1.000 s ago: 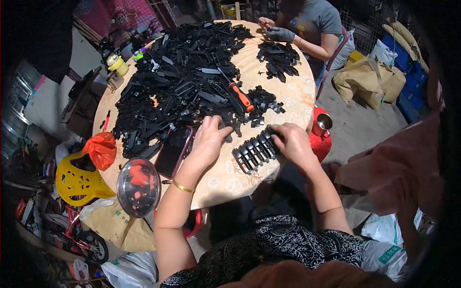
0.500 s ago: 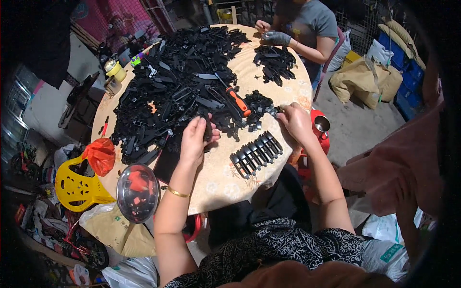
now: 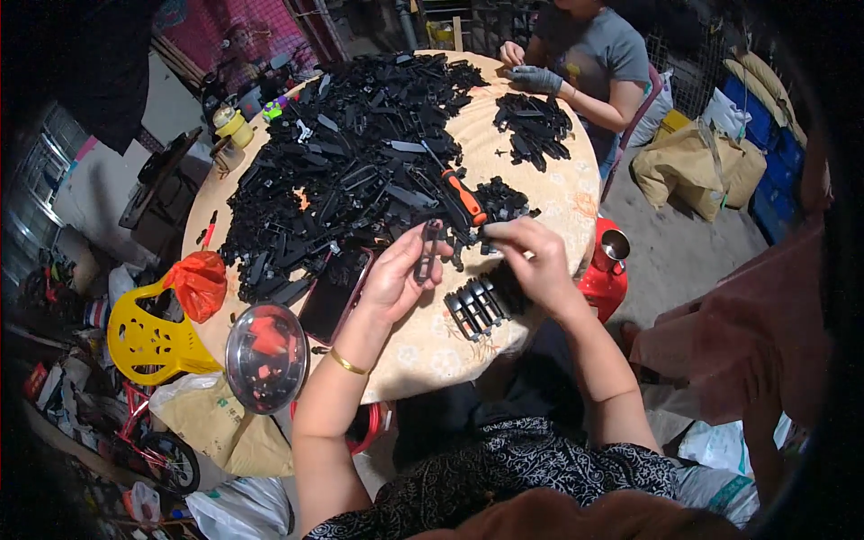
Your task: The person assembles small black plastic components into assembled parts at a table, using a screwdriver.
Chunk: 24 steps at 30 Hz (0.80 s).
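Observation:
My left hand (image 3: 396,277) is closed round a narrow black plastic part (image 3: 427,254), held upright above the table's near side. Close to its right, my right hand (image 3: 537,261) has thumb and fingers pinched together; what is between them, if anything, is too small to make out. Below that hand lies a neat row of long black plastic parts (image 3: 474,310), partly covered by it. An orange-and-black screwdriver (image 3: 463,196) rests just beyond my hands, beside a small heap of black pieces (image 3: 504,196).
A large pile of black plastic parts (image 3: 342,144) covers much of the round table (image 3: 409,364). A phone (image 3: 335,295), a clear bowl (image 3: 267,360) and a red bag (image 3: 198,286) lie to the left. Across the table, a person (image 3: 589,58) works beside a smaller pile (image 3: 533,128).
My right hand has moved left from the small heap toward my left hand, now covering part of the row. The left hand has turned its black part upright. The phone shows more fully.

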{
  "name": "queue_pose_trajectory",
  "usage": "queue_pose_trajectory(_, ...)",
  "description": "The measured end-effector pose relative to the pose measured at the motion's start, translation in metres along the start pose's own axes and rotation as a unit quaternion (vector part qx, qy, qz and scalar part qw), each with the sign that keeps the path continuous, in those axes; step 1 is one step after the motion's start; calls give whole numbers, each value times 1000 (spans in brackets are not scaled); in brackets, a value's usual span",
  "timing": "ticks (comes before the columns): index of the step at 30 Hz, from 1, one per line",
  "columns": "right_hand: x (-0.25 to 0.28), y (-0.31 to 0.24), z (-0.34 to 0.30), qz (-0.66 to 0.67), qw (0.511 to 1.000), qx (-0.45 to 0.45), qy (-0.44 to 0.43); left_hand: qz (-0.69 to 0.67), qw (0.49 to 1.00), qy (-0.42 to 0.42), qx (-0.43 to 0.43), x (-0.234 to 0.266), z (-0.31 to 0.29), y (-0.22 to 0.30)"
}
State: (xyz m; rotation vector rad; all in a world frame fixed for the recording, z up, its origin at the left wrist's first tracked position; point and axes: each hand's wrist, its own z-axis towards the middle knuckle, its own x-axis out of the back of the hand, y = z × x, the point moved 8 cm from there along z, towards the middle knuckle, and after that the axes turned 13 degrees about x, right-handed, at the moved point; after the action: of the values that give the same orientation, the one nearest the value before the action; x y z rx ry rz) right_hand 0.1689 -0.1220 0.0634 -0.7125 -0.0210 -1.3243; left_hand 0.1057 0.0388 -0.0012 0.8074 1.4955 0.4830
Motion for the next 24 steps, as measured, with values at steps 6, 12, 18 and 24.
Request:
queue_pose_trajectory(6,-11,-31,17,-2,994,85,68,56,998,21,22,-17,4,-12)
queue_pose_trajectory(12,-23,-31,14,-55,990,122,45,78,997,20,12,-29,-1,-13)
queue_pose_trajectory(18,-26,-39,11,-106,985,132,33,81,995,53,-13,-24,-1,-14)
queue_pose_trajectory(24,-28,-40,9,-126,980,156,8,95,992,82,-22,-19,0,-18)
